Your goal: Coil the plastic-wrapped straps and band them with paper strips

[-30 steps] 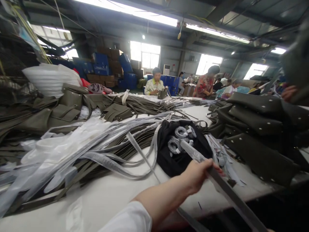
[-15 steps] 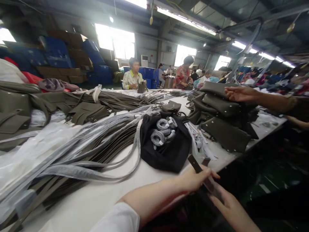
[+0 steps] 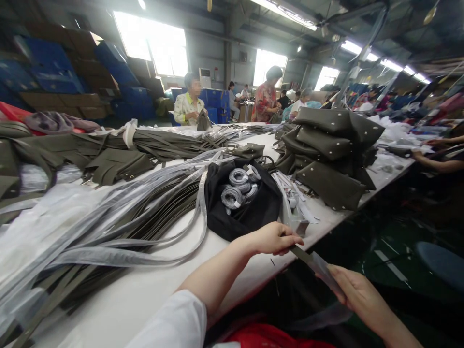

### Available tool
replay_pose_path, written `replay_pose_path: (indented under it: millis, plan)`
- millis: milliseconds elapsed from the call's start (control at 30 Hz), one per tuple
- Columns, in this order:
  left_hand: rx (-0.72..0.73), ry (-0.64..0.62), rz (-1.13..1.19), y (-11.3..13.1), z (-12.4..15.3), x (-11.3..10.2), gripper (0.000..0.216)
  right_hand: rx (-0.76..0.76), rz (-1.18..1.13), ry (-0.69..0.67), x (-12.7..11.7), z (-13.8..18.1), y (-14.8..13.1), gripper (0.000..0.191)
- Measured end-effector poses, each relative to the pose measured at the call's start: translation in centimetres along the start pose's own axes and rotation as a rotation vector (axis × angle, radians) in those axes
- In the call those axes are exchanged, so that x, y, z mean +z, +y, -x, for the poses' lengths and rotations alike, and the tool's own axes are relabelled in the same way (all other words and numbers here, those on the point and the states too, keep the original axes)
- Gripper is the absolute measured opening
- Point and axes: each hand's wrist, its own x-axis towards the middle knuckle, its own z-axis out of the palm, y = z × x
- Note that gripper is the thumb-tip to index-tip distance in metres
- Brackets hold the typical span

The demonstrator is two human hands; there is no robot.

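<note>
"Both hands are gripping, by your reading?"

"Confirmed. The left hand is pinching a dark strap between thumb and bent fingers, no gap showing; the strap's end is hiding under the fingertips. At its four o'clock, the right hand is folding its fingers over the cloudy plastic along that strap. Its thumb is not showing clearly, so I am not rating how tight that hold is."

"And the strap's position?"

"It is spanning the two hands, slanting down towards four o'clock, just beyond the table's near edge as viewed. A black cloth holding shiny coils is lying at the left hand's eleven o'clock. Studded bags are lying stacked at one o'clock, and loose straps are stretching out towards nine to ten."

"How should the step be going?"

"In my judgement, the person is handling the strap with its plastic, and good work is depending on a flat, untwisted length between the hands. The left should be pinching firmly without creasing; the right should be holding lightly enough to avoid wrinkling the film. Rubbing against the table edge is posing the likeliest scuff risk."
</note>
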Motion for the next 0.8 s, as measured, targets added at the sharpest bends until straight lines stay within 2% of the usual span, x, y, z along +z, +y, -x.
replay_pose_path:
  millis: [233, 300, 400, 467, 533, 567, 633, 667, 733, 800]
  plan:
    - [-0.014, -0.154, 0.051, -1.5, -1.0, 0.6, 0.042, -0.03, 0.075, 0.018, 0.4, -0.2, 0.2, 0.057]
    - [-0.067, -0.306, 0.08, -2.4, -1.3, 0.4, 0.042, -0.055, 0.11, 0.019, -0.3, -0.2, 0.6, 0.056]
    - [-0.1, -0.652, 0.199, -3.1, -1.6, 0.2, 0.045, -0.126, 0.089, -0.005, -1.6, -0.3, 1.5, 0.048]
    - [-0.033, -0.733, 0.437, -2.9, -1.5, 0.7, 0.046, -0.189, -0.018, -0.017, -1.7, -0.6, 1.9, 0.049]
    - [0.069, -0.644, 0.731, -2.1, -1.4, 1.9, 0.046, -0.206, -0.093, 0.003, -0.6, -1.2, 1.7, 0.069]
    - [0.118, -0.566, 0.856, -1.7, -1.3, 2.6, 0.044, -0.18, -0.098, 0.005, 0.5, -1.5, 1.4, 0.072]
    - [0.217, -0.377, 1.0, -0.9, -1.2, 4.0, 0.042, -0.094, -0.055, -0.038, 3.4, -1.9, 0.1, 0.055]
    - [0.274, -0.257, 1.006, -0.7, -1.3, 4.4, 0.041, -0.055, -0.051, -0.102, 4.9, -1.9, -0.6, 0.05]
    - [0.382, 0.01, 0.807, -0.6, -1.4, 4.5, 0.036, -0.033, -0.132, -0.29, 7.3, -1.4, -2.3, 0.049]
    - [0.468, 0.247, 0.362, -0.8, -1.3, 3.7, 0.028, -0.013, -0.297, -0.458, 7.8, -0.5, -3.7, 0.045]
